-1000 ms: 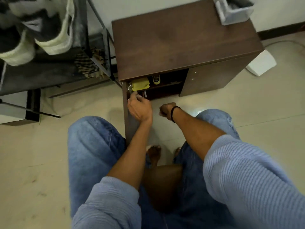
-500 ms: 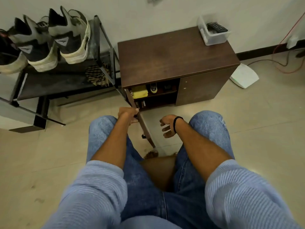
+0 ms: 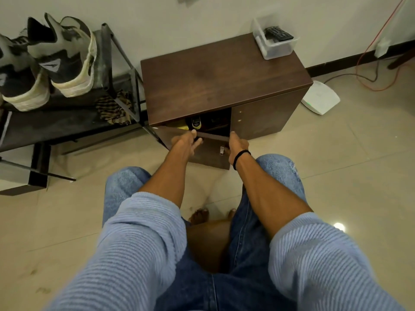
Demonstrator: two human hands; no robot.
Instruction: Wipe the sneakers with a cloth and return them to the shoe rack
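Our left hand (image 3: 186, 143) pinches the top edge of the brown door (image 3: 208, 157), with the thumb on top and the fingers under it. Our right hand (image 3: 238, 143) is just beside it, at the other end of the door, and has a black band (image 3: 240, 158) on the wrist. One finger lies straight along that end. We cannot tell if the other fingers hold anything. A small metal handle (image 3: 221, 151) sits on the door, right next to the right hand. The door is partly open.

Just past our hands is the open part of the cabinet (image 3: 220, 81). Inside, we see a yellow thing (image 3: 181, 126) behind the left hand and a small black and yellow thing (image 3: 195, 122) next to it. Deeper in, it is too dark to tell.

Farther off, past the right hand, a clear box (image 3: 278, 51) stands on the back corner of the cabinet top. A black remote (image 3: 279, 33) lies in it.

The sneakers (image 3: 67, 61) are well apart from us, far to the left of the left hand. They stand side by side on top of the shoe rack (image 3: 56, 126), heels toward us. One heel has a pale triangle patch (image 3: 52, 63); any words on it are too small to read. A striped cloth (image 3: 113, 108) lies on the lower shelf, between the sneakers and the cabinet.
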